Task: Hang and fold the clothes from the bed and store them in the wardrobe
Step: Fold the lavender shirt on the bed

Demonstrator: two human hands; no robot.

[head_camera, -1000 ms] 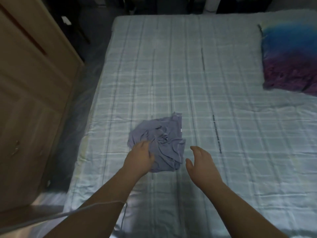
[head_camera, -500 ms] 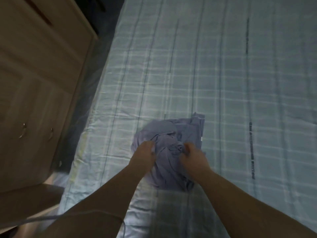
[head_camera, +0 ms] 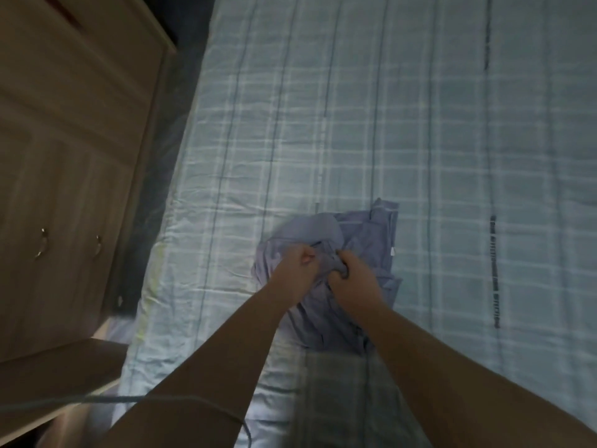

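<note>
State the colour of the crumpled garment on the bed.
The garment is pale purple; head view.

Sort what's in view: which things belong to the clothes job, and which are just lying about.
Job: garment, gripped by left hand and right hand; bed under it; wardrobe beside the bed.
Lying about: cord near the left arm.

Beyond the garment (head_camera: 323, 227) and to its right, flat checked sheet (head_camera: 452, 156) — I could sweep freely there. Left of the garment, the wardrobe (head_camera: 71, 156) walls off a narrow floor gap — a cord (head_camera: 145, 398) crosses nearer me
</note>
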